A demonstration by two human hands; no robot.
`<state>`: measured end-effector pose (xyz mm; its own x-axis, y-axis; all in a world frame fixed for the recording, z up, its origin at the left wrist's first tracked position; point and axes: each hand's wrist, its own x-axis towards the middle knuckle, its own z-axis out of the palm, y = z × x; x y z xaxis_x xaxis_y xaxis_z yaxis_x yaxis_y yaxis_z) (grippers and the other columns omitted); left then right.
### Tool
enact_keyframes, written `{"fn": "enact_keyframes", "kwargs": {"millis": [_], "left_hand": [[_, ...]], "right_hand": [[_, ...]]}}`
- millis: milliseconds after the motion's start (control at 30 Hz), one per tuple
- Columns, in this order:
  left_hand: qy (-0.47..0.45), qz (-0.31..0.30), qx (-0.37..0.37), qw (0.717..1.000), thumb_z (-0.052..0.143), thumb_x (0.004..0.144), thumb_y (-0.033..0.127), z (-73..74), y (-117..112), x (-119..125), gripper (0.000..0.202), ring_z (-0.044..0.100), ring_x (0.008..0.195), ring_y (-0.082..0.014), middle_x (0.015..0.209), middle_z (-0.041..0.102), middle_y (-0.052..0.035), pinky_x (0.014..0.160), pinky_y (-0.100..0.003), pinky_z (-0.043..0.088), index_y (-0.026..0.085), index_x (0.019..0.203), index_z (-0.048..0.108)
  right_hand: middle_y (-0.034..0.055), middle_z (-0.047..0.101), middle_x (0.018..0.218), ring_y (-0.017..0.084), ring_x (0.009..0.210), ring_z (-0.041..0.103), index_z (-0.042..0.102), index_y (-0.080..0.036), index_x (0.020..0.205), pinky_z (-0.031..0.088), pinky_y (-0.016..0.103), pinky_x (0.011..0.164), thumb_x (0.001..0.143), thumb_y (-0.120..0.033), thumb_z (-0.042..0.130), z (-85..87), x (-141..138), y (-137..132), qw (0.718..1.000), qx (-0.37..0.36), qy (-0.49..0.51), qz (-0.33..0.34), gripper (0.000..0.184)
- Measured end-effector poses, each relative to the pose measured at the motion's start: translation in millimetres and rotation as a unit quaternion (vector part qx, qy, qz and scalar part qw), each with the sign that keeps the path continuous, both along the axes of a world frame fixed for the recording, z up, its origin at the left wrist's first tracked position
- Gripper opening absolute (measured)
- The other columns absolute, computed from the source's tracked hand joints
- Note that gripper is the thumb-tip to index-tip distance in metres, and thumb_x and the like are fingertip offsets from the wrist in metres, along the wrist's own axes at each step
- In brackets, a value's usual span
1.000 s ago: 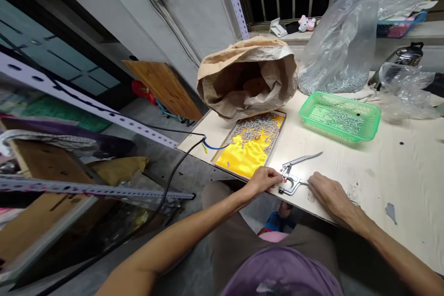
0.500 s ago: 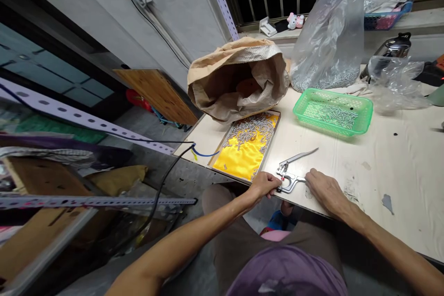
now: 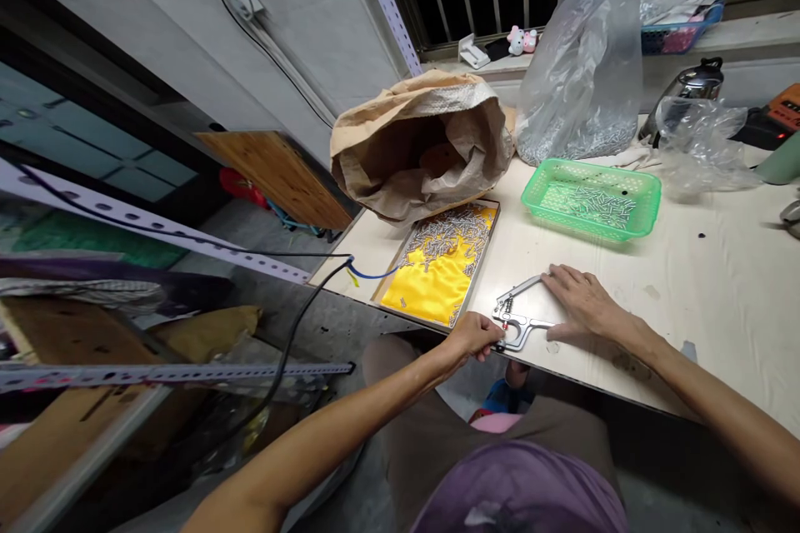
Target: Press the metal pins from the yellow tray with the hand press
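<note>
A metal hand press tool (image 3: 517, 321) lies at the near edge of the pale table (image 3: 687, 300). My left hand (image 3: 472, 336) is pinched closed at the tool's jaw end, on the table edge; what its fingertips hold is too small to make out. My right hand (image 3: 581, 300) rests on the tool's long handles, fingers stretched over the upper lever. Just left of the tool lies a flat tray (image 3: 437, 266) lined with yellow cloth and strewn with small metal pins.
A green plastic basket (image 3: 591, 200) of metal pins sits behind the tool. An open brown paper sack (image 3: 418, 146) and a clear bag of pins (image 3: 581, 83) stand at the back. A kettle (image 3: 684, 92) is far right. A black cable (image 3: 300, 308) hangs off the table's left edge.
My right hand has moved up from the lower handle onto the upper lever of the tool. My left hand stays pinched at the jaw. The camera view has shifted slightly.
</note>
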<state>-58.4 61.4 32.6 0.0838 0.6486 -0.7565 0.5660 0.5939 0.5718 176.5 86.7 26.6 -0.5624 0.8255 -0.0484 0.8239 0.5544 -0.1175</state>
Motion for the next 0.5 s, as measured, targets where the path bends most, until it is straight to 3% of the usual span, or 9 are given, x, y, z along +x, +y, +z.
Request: {"fn": "enact_keyframes", "kwargs": {"millis": [133,233,333,400,500], "left_hand": [[0.005,-0.005,0.007,1.000,0.062,0.077,0.026,-1.7,-0.4,0.8,0.022,0.038,0.030,-0.0053,0.036,0.044,0.0078,0.036,-0.017,0.031,0.013,0.061,0.057],[0.021,-0.022,0.011,0.999,0.060,0.080,0.030,-2.8,-2.6,-0.9,0.024,0.040,0.033,-0.0063,0.039,0.045,0.0070,0.039,-0.018,0.033,0.013,0.063,0.058],[0.078,-0.088,0.102,0.988,0.057,0.083,0.032,-1.8,-8.8,-3.9,0.026,0.048,0.043,-0.0090,0.049,0.051,0.0030,0.046,-0.021,0.040,0.012,0.065,0.061],[0.127,-0.149,0.250,0.948,0.054,0.085,0.030,0.4,-12.8,-2.8,0.024,0.057,0.060,-0.0129,0.065,0.058,-0.0020,0.058,-0.024,0.045,0.013,0.071,0.064],[0.152,-0.259,0.439,0.847,0.055,0.087,0.028,4.4,-10.9,8.9,0.017,0.057,0.092,-0.0203,0.097,0.061,-0.0081,0.078,-0.032,0.048,0.015,0.093,0.064]], "right_hand": [[0.0196,0.055,0.119,0.035,0.108,0.048,0.046,-0.012,0.127,0.035,0.047,0.088,0.052,-0.063,0.075,5.3,-6.0,5.1,0.999,-0.024,-0.023,-0.014,0.095],[0.0161,0.058,0.110,0.031,0.100,0.050,0.054,-0.013,0.116,0.034,0.044,0.084,0.056,-0.060,0.074,8.3,-8.6,2.1,0.999,-0.023,-0.026,-0.013,0.078],[0.0123,0.059,0.104,0.028,0.096,0.050,0.059,-0.016,0.106,0.034,0.040,0.080,0.064,-0.054,0.073,9.4,-9.2,-3.7,1.000,-0.018,-0.017,-0.015,0.058],[0.0109,0.060,0.100,0.026,0.094,0.051,0.060,-0.016,0.100,0.034,0.037,0.079,0.069,-0.048,0.072,9.7,-9.6,-8.3,1.000,-0.018,-0.011,-0.017,0.047],[0.0099,0.060,0.097,0.024,0.091,0.051,0.060,-0.015,0.096,0.034,0.035,0.079,0.072,-0.042,0.071,10.4,-10.2,-15.1,1.000,-0.017,0.000,-0.013,0.037]]}}
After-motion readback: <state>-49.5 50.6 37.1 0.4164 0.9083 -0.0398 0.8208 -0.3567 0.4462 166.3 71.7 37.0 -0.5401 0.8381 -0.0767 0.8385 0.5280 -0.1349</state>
